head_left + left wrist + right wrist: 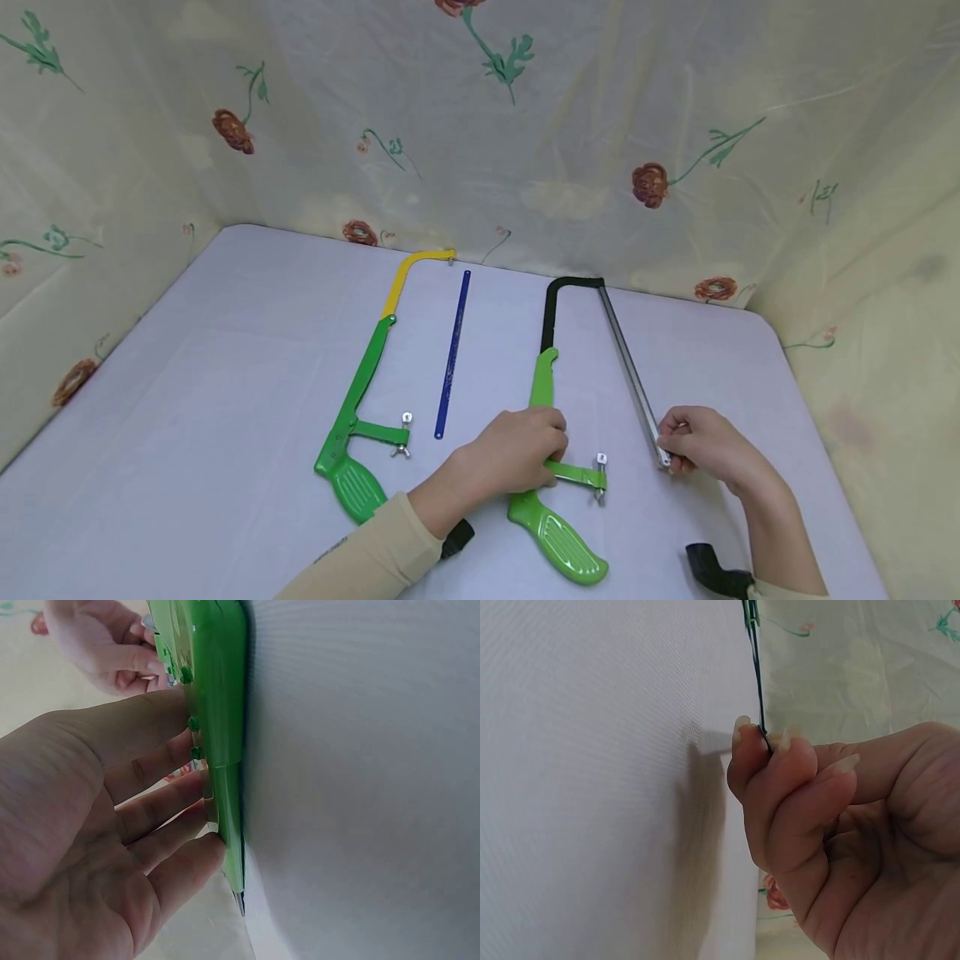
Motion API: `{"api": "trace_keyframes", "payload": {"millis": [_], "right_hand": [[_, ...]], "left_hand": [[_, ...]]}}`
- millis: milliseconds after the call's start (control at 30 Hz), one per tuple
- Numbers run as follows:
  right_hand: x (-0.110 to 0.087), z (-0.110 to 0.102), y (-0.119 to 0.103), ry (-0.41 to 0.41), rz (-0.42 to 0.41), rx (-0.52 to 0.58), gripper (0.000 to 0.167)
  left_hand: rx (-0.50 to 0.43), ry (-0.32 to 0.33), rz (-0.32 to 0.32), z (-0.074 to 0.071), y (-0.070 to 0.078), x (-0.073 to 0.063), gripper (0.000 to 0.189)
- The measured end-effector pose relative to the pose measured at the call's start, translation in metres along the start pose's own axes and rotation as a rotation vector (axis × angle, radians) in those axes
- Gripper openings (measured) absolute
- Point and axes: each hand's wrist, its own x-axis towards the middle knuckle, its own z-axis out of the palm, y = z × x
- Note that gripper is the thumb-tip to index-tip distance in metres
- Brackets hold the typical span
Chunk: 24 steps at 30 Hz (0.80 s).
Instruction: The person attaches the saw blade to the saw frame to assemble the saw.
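The light green hacksaw frame, with a black front arm, lies flat on the table. My left hand grips its spine above the handle; the left wrist view shows my fingers against the green edge. With my right hand I pinch the near end of a grey hacksaw blade between thumb and curled fingers. The blade's far end meets the tip of the black arm, and its near end stands out to the right of the wing-nut post. In the right wrist view, the blade runs edge-on from my fingertips.
To the left lie a darker green hacksaw frame with a yellow front arm and a loose blue blade. The white table is bordered by flower-patterned sheeting. Black wrist mounts sit at both wrists.
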Motion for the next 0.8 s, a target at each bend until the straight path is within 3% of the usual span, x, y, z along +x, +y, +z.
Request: {"api": "trace_keyframes", "payload": {"millis": [500,800], "right_hand": [[0.0,-0.004,0.003,-0.019,0.024,0.036,0.048],[0.003,-0.008,0.011,-0.059,0.02,0.107,0.05]], "left_hand": [[-0.004,-0.001,0.001,-0.001,0.0,0.0,0.015],[-0.007,-0.003,0.001,-0.001,0.0,0.0,0.015]]}}
